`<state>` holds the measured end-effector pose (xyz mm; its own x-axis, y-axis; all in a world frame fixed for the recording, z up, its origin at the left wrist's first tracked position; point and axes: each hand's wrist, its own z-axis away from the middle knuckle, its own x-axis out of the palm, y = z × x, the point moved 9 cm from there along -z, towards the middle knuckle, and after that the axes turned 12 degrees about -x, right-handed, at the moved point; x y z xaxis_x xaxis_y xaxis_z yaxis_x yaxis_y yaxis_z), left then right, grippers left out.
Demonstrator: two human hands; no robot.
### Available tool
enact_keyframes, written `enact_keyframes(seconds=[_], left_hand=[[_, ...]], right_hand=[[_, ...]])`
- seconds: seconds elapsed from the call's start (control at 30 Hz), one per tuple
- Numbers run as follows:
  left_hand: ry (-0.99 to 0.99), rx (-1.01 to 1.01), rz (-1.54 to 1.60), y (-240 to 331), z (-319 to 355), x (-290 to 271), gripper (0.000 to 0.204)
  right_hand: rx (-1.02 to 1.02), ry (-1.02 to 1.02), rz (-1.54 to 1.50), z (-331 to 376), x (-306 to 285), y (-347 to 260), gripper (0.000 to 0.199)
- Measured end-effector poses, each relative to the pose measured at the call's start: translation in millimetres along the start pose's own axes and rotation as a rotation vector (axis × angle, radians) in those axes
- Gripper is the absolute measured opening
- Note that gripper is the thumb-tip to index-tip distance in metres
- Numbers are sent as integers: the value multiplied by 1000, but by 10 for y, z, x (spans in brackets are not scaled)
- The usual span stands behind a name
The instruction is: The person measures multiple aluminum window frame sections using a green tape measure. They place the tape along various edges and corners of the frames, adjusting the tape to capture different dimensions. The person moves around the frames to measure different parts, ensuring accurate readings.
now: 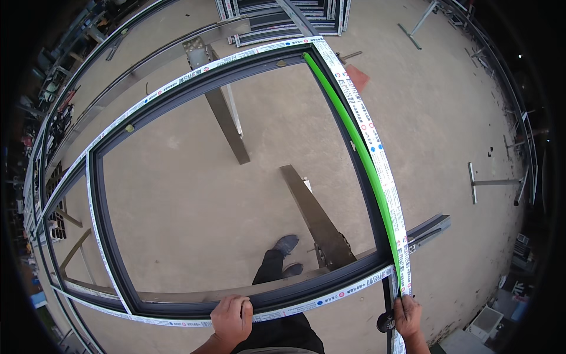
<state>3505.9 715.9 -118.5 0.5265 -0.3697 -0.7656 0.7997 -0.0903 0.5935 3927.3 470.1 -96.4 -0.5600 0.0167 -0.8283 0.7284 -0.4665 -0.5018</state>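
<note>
A large dark grey window frame with white printed protective tape lies flat on metal stands. My left hand grips its near rail from above, fingers curled over the edge. My right hand is at the frame's near right corner, closed on a dark tool handle and touching the lower end of a bright green strip. The green strip runs along the inner side of the right rail up to the far corner.
Metal trestle stands hold the frame above a concrete floor. More frames lie stacked at the far side and along the left. A T-shaped metal support stands at the right. My dark trousers and shoes show below.
</note>
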Motion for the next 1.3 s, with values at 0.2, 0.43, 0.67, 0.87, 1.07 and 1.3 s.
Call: enact_keyframes(seconds=[0.2,0.43,0.67,0.87,1.07,1.3], left_hand=[[20,55,2,147,-28,-36,13],[-14,-10,-26,151,-81,-71,10],[-72,-54,-1,106,0,-84,19],[-46,72,22,244,-82,-91,15],[51,53,-25,56,129,-83,20],[126,95,-84,79,195,-121,32]], right_hand=[[36,-5,0,3,15,12,31],[-48,-200,103,152,134,153,23],[24,-155,72,21,28,-21,19],[56,-129,93,150,41,136,22],[-16,-187,89,-83,140,81,26],[101,-296,105,144,275,520,57]])
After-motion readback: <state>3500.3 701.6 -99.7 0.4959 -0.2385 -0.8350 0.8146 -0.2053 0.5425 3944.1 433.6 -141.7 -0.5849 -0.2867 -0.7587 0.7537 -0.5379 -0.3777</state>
